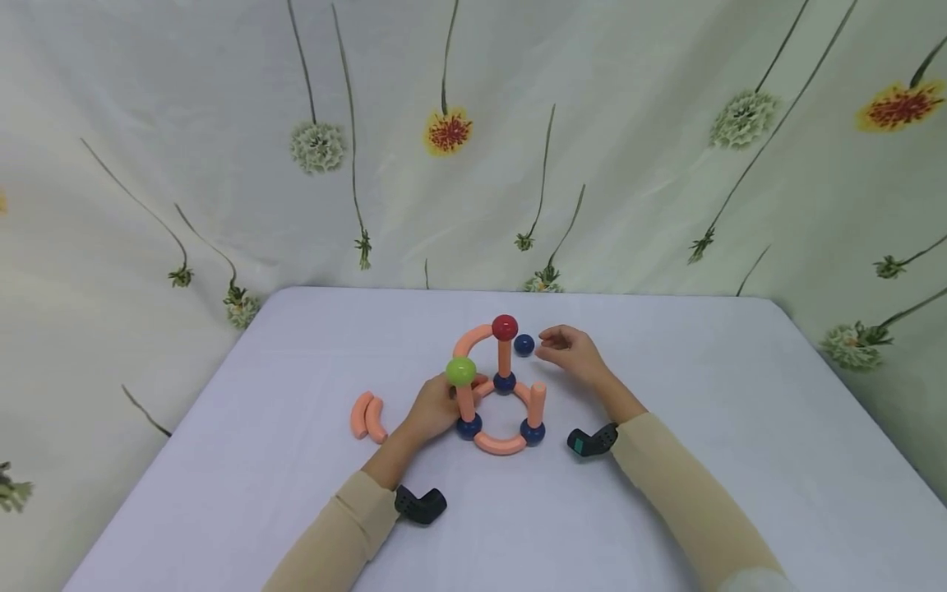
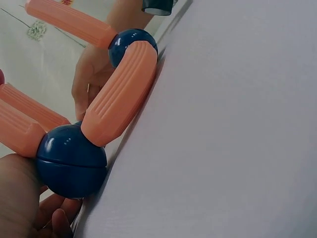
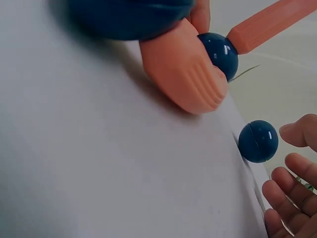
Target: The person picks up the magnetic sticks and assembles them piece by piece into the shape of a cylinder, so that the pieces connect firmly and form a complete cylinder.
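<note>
A ball-and-stick frame stands on the table, its ring of curved orange sticks (image 1: 500, 445) joined by blue balls (image 2: 72, 159) at three corners. One upright carries a green ball (image 1: 461, 371), another a red ball (image 1: 505, 327); the near right upright stick (image 1: 537, 404) is bare on top. From the red ball a curved orange stick (image 1: 472, 338) arches toward the green one. My left hand (image 1: 434, 409) grips the frame at the green-topped upright, some fingers hidden behind it. Beside a loose blue ball (image 3: 258, 141), my right hand (image 1: 575, 352) is held with fingers spread, a small gap between.
Two curved orange sticks (image 1: 368, 417) lie together on the table, left of my left hand. Black wrist cameras (image 1: 421, 506) are strapped at both sleeves. Behind the white table (image 1: 666, 345) hangs a flower-printed cloth (image 1: 621, 148).
</note>
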The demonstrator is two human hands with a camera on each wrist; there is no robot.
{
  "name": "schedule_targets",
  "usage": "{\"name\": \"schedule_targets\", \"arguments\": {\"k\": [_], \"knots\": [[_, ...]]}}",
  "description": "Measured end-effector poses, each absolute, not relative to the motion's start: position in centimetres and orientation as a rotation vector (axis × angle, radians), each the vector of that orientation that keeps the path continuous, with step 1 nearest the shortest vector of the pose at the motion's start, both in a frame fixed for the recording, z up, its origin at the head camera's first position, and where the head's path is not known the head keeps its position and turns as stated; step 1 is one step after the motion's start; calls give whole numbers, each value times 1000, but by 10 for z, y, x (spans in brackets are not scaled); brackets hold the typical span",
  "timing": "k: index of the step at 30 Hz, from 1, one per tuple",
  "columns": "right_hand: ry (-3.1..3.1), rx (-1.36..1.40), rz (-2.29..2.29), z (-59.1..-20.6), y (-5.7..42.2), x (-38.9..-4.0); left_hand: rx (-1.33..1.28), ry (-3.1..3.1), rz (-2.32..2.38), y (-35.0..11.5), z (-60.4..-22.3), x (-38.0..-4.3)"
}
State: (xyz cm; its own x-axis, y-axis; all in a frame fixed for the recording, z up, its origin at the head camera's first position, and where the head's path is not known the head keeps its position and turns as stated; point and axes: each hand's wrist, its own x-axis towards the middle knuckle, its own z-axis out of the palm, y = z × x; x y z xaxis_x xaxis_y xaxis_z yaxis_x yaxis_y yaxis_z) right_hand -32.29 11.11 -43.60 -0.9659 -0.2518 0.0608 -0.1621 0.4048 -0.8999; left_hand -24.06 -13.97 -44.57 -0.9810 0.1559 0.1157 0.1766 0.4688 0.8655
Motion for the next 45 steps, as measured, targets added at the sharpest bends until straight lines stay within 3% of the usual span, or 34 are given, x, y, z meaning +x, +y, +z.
{"name": "schedule_targets", "arguments": {"k": [9, 27, 45], "knots": [[2620, -358, -1498, -443, 98, -339, -315, -2674, -1573, -138, -448, -242], [2725, -349, -1395, -448, 91, -337, -365, -2653, -1547, -140, -451, -242], [2691, -386, -1490, -415, 101, -318, -316, -2678, -1552, -141, -449, -243]]}}
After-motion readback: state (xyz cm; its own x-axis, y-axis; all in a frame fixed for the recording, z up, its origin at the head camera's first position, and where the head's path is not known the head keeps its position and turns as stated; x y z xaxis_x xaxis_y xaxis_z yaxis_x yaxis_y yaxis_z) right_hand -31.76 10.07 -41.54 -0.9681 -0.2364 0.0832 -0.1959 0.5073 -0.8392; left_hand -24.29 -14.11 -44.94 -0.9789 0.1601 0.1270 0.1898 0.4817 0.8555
